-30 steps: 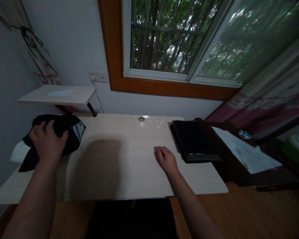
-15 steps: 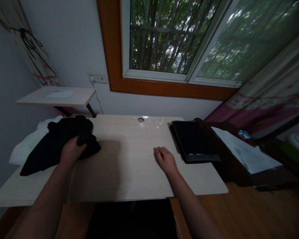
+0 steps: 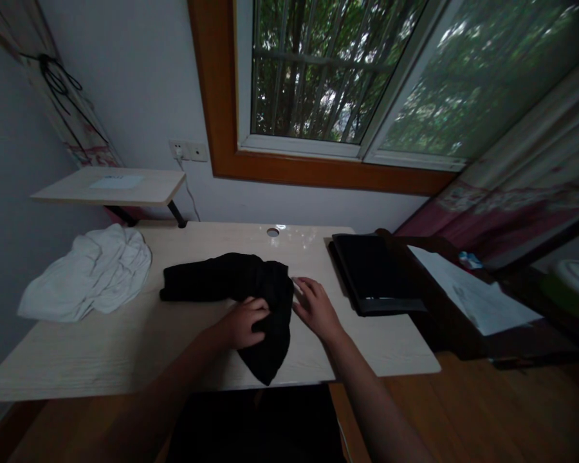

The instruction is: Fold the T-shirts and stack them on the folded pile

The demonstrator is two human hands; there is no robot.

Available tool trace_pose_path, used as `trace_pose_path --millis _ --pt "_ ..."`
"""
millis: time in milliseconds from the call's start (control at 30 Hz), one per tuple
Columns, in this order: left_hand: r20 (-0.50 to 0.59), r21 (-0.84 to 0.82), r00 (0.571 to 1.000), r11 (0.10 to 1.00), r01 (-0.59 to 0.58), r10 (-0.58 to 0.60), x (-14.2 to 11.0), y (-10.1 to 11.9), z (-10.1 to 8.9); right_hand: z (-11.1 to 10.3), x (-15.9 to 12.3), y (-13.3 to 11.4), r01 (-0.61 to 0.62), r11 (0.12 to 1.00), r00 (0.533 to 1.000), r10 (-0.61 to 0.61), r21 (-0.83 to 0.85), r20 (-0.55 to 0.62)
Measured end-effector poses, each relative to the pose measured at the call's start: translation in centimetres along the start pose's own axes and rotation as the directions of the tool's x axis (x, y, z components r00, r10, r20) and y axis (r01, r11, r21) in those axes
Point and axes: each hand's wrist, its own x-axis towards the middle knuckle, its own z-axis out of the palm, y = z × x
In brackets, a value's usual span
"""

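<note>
A dark, folded-over black garment (image 3: 212, 276) lies across the middle of the desk, one narrow leg- or sleeve-like part stretching left and another hanging toward the front edge. My left hand (image 3: 246, 321) has its fingers curled into the cloth near the bend. Just off the garment's right edge is my right hand (image 3: 318, 308), fingers apart and bent, holding nothing; whether a fingertip touches the cloth I cannot tell. A crumpled white cloth (image 3: 91, 276) rests at the desk's left end.
The pale wooden desk (image 3: 183, 354) runs below the window. A raised shelf (image 3: 159, 186) bearing a paper stands at the back left. Flat black folder-like items (image 3: 381, 270) lie on the right side. Beyond them are a dark cabinet with papers (image 3: 473, 289).
My left hand has carried the black garment from atop the white cloth to the middle of the desk, uncovering the white cloth. My right hand's fingers have spread.
</note>
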Motion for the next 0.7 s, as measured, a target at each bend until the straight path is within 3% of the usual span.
trace_pose_path --millis 133,267,333,433,567,700 --pt "0.217 0.104 0.965 0.979 -0.175 0.149 1.4 1.6 1.0 0.2 -0.3 0.7 0.059 0.998 0.998 -0.058 -0.038 0.018" --pt "0.214 0.13 0.97 0.981 -0.146 0.116 1.3 0.7 0.2 0.3 -0.7 1.3 0.079 0.997 0.997 -0.079 -0.015 -0.001" --pt "0.145 0.186 0.989 0.982 -0.041 0.014 0.7 -0.1 -0.8 0.2 -0.8 1.5 0.041 0.999 0.999 -0.041 0.0 -0.035" --pt "-0.055 0.243 0.989 0.959 0.144 -0.135 -0.5 -1.2 -2.8 0.0 -0.9 1.6 -0.047 0.999 0.991 0.047 -0.001 -0.127" --pt "-0.337 0.238 0.92 0.927 0.29 -0.201 -1.6 -2.6 -5.3 -0.3 -0.9 1.4 -0.127 0.992 0.962 0.118 -0.022 -0.246" --pt "-0.49 0.303 0.853 0.882 0.362 -0.181 -2.3 -3.5 -7.2 -0.4 -1.0 1.1 -0.153 0.988 0.928 0.137 -0.018 -0.346"
